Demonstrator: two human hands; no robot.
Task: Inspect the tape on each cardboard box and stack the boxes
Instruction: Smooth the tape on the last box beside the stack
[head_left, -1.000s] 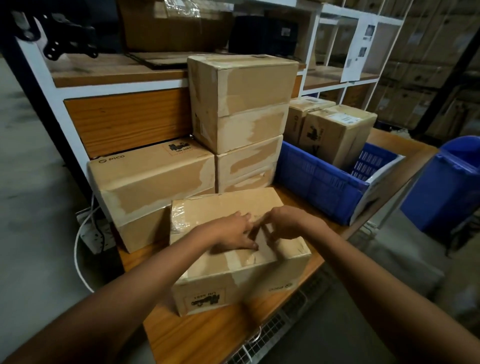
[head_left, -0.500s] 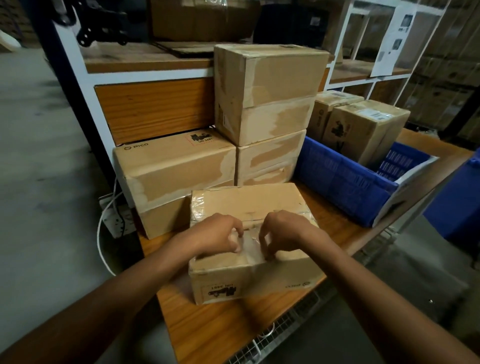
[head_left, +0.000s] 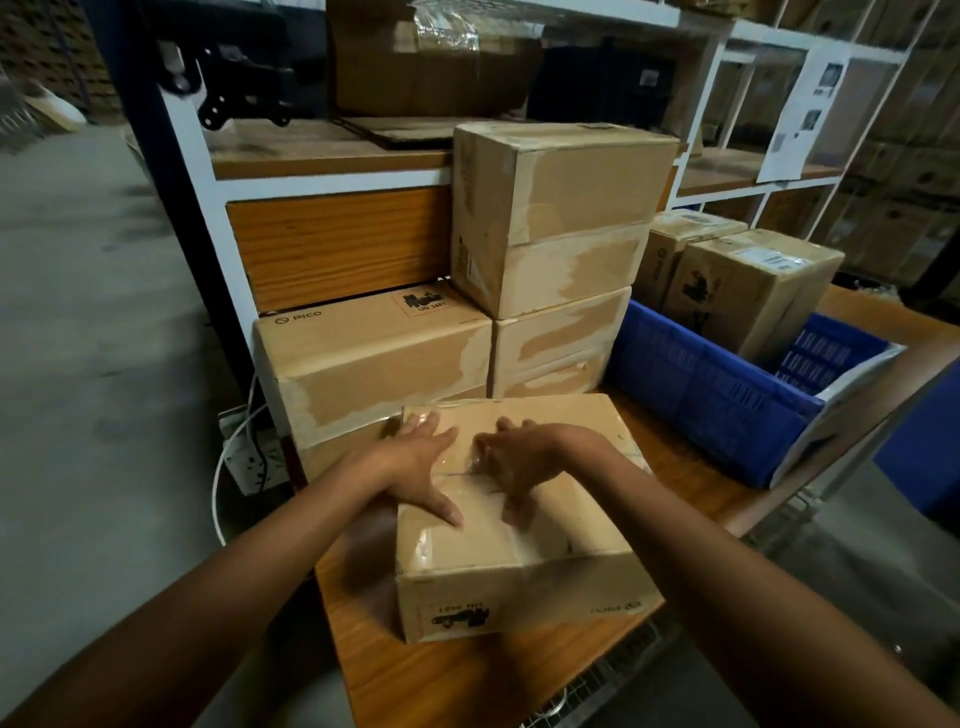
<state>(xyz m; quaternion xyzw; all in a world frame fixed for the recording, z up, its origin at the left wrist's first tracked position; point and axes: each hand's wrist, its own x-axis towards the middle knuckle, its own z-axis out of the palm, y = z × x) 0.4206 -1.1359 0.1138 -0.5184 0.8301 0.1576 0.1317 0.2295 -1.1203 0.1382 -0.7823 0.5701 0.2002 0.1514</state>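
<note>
Cardboard box (head_left: 524, 597) sat on the wooden table (head_left: 467, 680), directly under the fingers. The left hand (head_left: 415, 467) lay flat with fingers straight and spread. The right hand (head_left: 524, 462) was blurred and seemed to press bent, unclenched fingertips onto the tape (head_left: 462, 480) between the thumbs.

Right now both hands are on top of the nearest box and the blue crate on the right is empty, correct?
No. The left hand and right hand are on top of the nearest box, but the blue crate is not empty: the head view shows two cardboard boxes in it.
</note>
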